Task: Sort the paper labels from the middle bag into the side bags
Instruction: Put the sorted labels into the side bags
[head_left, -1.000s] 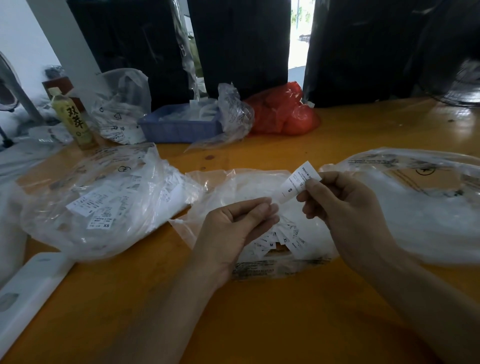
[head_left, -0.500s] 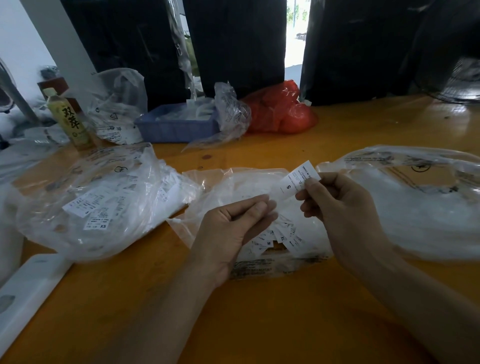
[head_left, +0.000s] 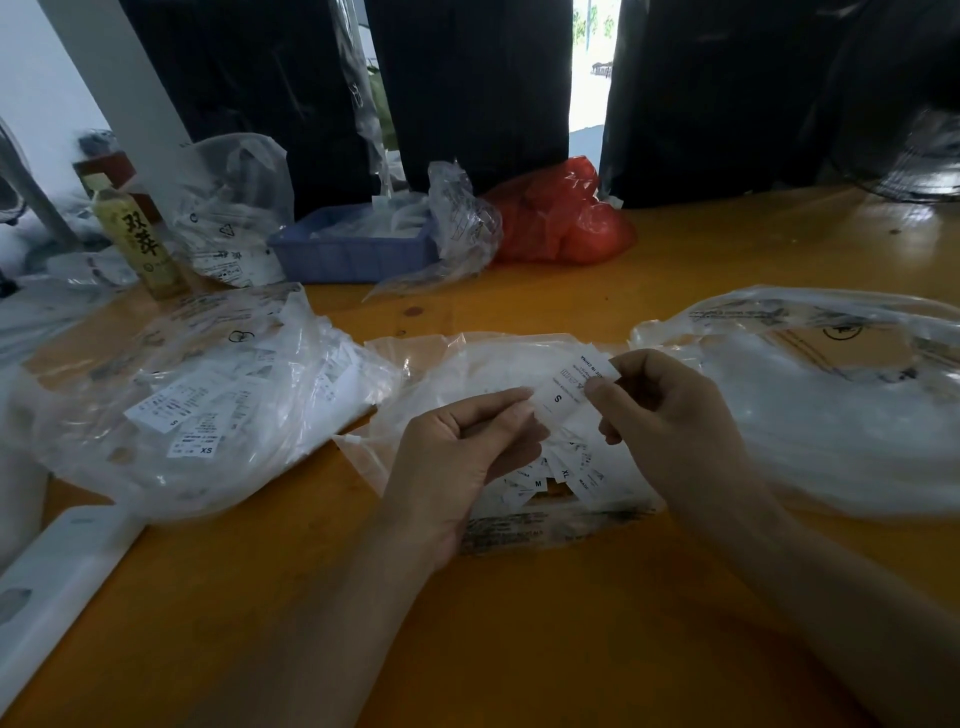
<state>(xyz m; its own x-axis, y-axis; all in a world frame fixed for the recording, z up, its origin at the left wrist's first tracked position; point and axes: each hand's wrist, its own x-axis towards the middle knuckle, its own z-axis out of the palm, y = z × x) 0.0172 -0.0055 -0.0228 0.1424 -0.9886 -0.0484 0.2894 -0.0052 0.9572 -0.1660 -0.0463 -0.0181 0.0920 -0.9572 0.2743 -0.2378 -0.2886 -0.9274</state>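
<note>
The right hand (head_left: 670, 415) pinched a paper label (head_left: 571, 384) marked S above the middle bag (head_left: 467, 364), and the left hand (head_left: 462, 447), fingers curled, touched the label's lower end with its fingertips. More labels (head_left: 550, 475) lay in the middle bag, between the left bag (head_left: 182, 395) and the right bag (head_left: 831, 405) on the orange table (head_left: 519, 623)

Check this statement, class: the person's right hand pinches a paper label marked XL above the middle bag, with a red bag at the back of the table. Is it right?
Not quite. The head view shows the label pinched by the right hand is marked S, not XL. It is held above the middle bag, and the red bag does sit at the back of the table.
</note>
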